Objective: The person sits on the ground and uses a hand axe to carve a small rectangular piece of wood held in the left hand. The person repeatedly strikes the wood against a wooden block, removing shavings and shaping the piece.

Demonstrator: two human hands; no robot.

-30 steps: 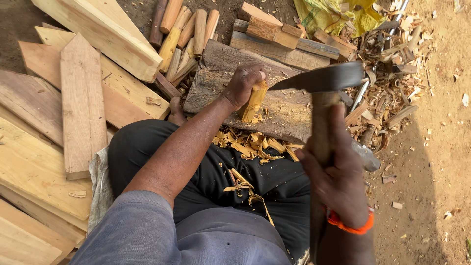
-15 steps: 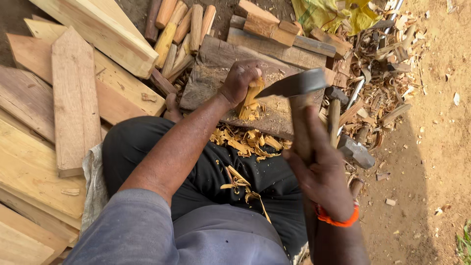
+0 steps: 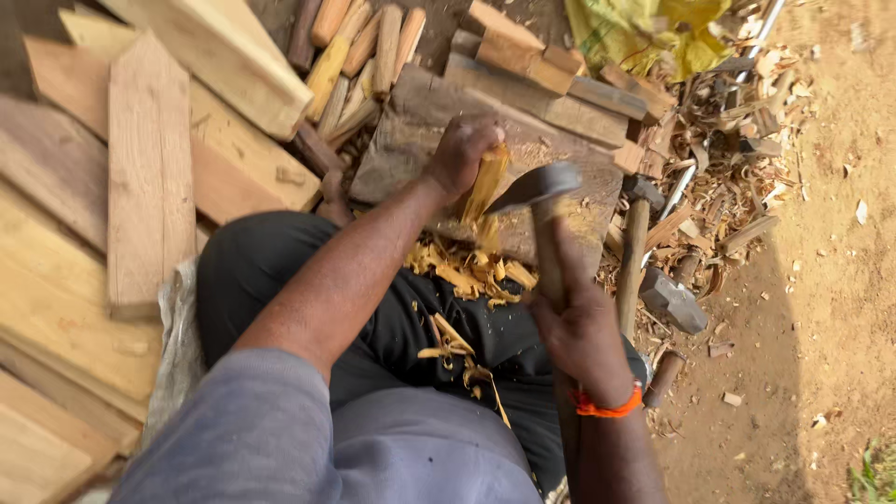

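Here, in the head view, the left hand (image 3: 459,154) is clamped round the top of a short yellow wooden billet (image 3: 487,187) standing upright on a grey, worn chopping block (image 3: 411,140). The right hand (image 3: 579,331) is closed on the wooden handle of a dark steel-headed adze (image 3: 534,187), its blade against the billet's side. The billet looks light, stiff and dry; I would grip it high, clear of the edge. Yellow shavings (image 3: 467,275) litter the lap.
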